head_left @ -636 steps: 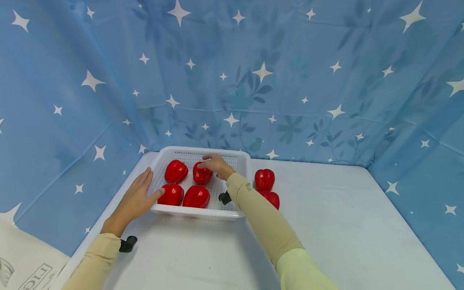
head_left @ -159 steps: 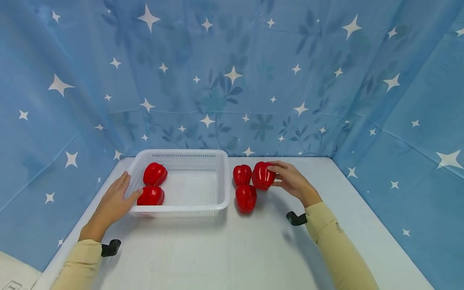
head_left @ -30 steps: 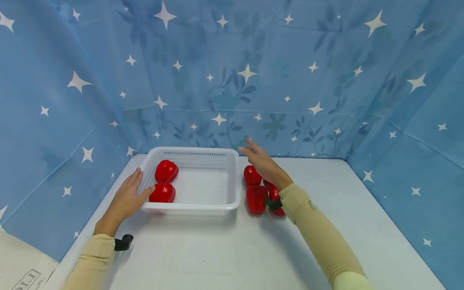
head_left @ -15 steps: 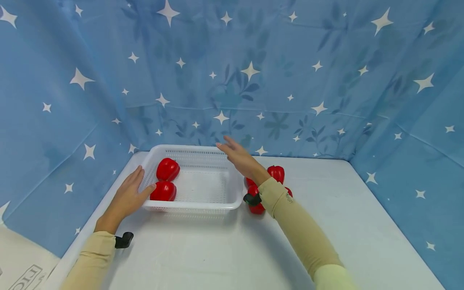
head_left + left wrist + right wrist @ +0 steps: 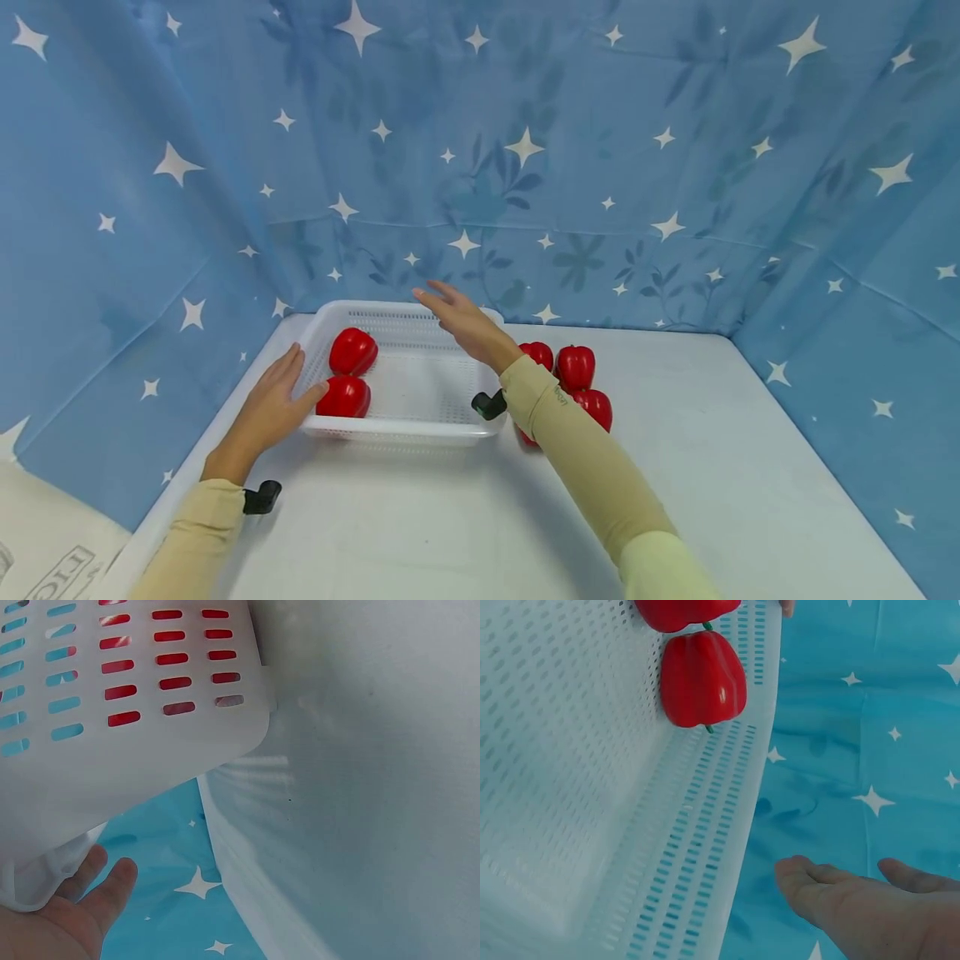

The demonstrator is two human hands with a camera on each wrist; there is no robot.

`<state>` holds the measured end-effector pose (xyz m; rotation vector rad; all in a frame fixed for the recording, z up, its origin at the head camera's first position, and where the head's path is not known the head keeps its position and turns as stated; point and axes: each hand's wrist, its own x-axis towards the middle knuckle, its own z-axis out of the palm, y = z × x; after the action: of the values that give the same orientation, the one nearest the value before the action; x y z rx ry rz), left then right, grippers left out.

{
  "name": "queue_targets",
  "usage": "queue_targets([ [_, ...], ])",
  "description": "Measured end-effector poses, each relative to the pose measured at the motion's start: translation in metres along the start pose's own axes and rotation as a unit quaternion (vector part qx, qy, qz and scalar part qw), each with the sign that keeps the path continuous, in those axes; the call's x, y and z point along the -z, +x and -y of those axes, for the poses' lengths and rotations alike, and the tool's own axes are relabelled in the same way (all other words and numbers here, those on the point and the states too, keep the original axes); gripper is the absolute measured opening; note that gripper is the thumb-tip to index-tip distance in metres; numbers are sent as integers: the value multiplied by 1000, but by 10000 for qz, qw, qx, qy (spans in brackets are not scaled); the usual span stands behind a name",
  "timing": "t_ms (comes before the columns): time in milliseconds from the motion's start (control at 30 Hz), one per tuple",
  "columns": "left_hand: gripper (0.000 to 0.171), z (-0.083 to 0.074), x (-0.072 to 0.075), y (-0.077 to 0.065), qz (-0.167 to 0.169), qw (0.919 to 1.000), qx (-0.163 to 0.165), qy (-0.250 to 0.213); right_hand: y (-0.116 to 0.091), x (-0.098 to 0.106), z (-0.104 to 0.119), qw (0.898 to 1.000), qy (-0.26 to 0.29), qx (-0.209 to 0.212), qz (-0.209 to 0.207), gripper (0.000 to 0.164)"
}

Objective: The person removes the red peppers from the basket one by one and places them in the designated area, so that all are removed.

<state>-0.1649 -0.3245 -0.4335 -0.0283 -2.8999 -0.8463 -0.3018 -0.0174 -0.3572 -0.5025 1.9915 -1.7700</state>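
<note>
Two red bell peppers, a rear one [image 5: 353, 352] and a front one [image 5: 344, 397], lie at the left end of a white perforated plastic basket [image 5: 405, 427]. My left hand [image 5: 272, 414] rests at the basket's left side with straight fingers, its thumb over the rim near the front pepper. In the left wrist view, its fingers [image 5: 112, 892] show beside the basket wall. My right hand [image 5: 467, 323] hangs over the basket's back right part, fingers extended and holding nothing. The right wrist view shows that hand [image 5: 862, 904] apart from the peppers.
Several more red bell peppers [image 5: 576, 367] stand grouped on the white table [image 5: 712, 450] to the right of the basket, partly hidden by my right sleeve. A blue star-patterned curtain [image 5: 480, 192] encloses the back and sides.
Two peppers have gone from the basket to the group on the table since the oldest frame. My right hand has released a pepper there and moved left over the basket. The left hand stays put.
</note>
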Motion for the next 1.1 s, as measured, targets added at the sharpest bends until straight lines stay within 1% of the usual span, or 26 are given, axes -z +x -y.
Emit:
queue_targets([
  [233,95,1,0,0,52,10000,60,53,17,-18,-1,9999,2,44,144,78],
  [433,93,2,1,3,50,10000,45,57,32,-33,-5,9997,49,-52,236,77],
  [600,92,1,1,5,46,9999,50,78,45,-43,-9,9998,12,-119,159,78],
  [733,92,-1,0,6,81,9999,49,66,52,-46,-14,9997,-31,-251,71,77],
  [933,91,-2,2,7,152,9998,111,107,62,-57,-20,9989,-196,-388,176,77],
  [1100,92,-1,3,6,150,9998,130,82,68,-65,-24,9985,-304,-423,148,77],
])
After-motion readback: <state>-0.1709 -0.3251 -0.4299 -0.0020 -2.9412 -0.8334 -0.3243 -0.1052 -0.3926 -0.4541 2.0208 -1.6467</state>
